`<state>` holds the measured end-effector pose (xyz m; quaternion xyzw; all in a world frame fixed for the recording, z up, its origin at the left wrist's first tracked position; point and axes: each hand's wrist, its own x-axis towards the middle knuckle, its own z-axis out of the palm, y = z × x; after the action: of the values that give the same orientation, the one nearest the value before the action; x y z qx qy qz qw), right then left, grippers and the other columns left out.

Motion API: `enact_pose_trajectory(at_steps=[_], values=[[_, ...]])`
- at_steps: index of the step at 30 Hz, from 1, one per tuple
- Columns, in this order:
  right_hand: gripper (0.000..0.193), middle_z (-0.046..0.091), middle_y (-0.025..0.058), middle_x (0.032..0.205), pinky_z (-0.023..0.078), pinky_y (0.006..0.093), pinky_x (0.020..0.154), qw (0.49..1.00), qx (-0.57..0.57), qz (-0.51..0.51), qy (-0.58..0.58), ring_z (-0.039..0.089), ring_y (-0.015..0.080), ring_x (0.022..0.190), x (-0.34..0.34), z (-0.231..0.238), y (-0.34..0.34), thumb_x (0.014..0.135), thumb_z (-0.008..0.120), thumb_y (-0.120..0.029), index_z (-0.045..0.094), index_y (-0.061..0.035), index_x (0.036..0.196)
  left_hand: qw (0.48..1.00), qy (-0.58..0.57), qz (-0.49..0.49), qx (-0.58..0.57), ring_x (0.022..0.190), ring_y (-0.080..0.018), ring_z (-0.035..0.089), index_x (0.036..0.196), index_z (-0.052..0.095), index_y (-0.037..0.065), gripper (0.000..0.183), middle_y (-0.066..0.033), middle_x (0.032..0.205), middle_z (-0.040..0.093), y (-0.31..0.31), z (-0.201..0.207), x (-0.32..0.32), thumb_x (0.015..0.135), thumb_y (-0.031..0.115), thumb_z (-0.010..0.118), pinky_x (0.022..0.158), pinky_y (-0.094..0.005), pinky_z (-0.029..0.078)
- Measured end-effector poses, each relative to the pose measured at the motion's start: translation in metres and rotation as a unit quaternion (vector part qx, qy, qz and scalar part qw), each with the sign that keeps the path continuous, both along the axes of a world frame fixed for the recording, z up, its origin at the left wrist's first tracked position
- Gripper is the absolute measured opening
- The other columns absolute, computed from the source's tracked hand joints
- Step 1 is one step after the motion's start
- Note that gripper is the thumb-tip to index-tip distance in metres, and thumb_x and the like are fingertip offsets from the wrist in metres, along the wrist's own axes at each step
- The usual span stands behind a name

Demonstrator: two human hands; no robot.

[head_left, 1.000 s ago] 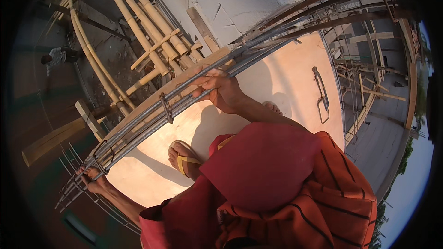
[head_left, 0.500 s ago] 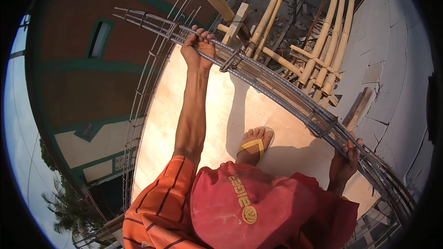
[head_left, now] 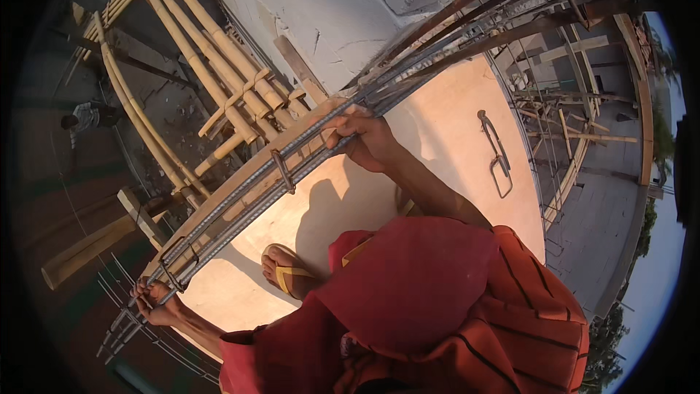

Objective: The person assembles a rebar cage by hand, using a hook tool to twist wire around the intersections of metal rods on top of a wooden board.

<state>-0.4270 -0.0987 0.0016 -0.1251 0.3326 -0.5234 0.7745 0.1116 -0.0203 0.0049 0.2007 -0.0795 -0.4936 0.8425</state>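
Note:
A long rebar cage (head_left: 240, 193), made of ribbed steel bars with square stirrups (head_left: 283, 171) tied round them, runs slantwise along the far edge of a pale plywood deck (head_left: 467, 113). At its lower left end, my left hand (head_left: 154, 302) has its fingers curled round the bars beside a stirrup. Higher up and to the right, my right hand (head_left: 362, 138) is closed on the same cage, its fingers wrapped over the bars. A sandaled foot (head_left: 286, 271) stands on the plywood between my arms.
Bamboo poles (head_left: 211, 66) lashed together rise just beyond the deck edge, above rubble-strewn ground. A grey wall (head_left: 306, 0) stands ahead. On the deck at right lie bent steel pieces (head_left: 496, 153). Far left, another person (head_left: 91, 117) is down below.
My view has swung to the right, so the bamboo now appears farther left and the right side of the deck shows. Both hands still grip the rebar cage.

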Motion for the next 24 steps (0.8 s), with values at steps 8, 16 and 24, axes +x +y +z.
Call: enact_pose_trajectory(at_steps=[8,16,24], values=[[0.043,0.054,0.0292,0.118,0.056,0.0384,0.065,1.0,-0.002,-0.023,-0.001,0.065,0.0236,0.073,-0.011,-0.007,0.026,0.076,0.043,0.001,0.043,0.0001,0.119,0.997,0.064,0.022,0.028,0.081,-0.0251,0.047,0.091,0.048,-0.001,0.008,-0.0117,0.085,0.048,0.032,-0.02,-0.013,0.085,0.004,0.049,0.078,-0.0376,0.042],[0.035,0.059,0.0229,0.113,0.055,0.0417,0.069,0.999,-0.004,-0.046,0.001,0.063,0.0232,0.074,0.0,-0.003,0.024,0.078,0.043,-0.001,0.046,-0.0022,0.114,0.997,0.067,0.017,0.032,0.082,-0.0261,0.049,0.093,0.049,-0.002,0.008,-0.0112,0.086,0.05,0.006,-0.027,-0.01,0.085,0.001,0.051,0.08,-0.0386,0.045],[0.04,0.06,0.0213,0.114,0.056,0.0404,0.07,0.994,0.028,-0.084,0.068,0.062,0.018,0.073,-0.026,-0.002,0.018,0.079,0.042,-0.002,0.047,-0.0049,0.118,0.999,0.032,0.008,0.02,0.083,-0.0255,0.049,0.091,0.049,0.0,0.007,-0.0118,0.087,0.049,-0.007,-0.026,-0.048,0.086,0.004,0.05,0.08,-0.0375,0.046]])
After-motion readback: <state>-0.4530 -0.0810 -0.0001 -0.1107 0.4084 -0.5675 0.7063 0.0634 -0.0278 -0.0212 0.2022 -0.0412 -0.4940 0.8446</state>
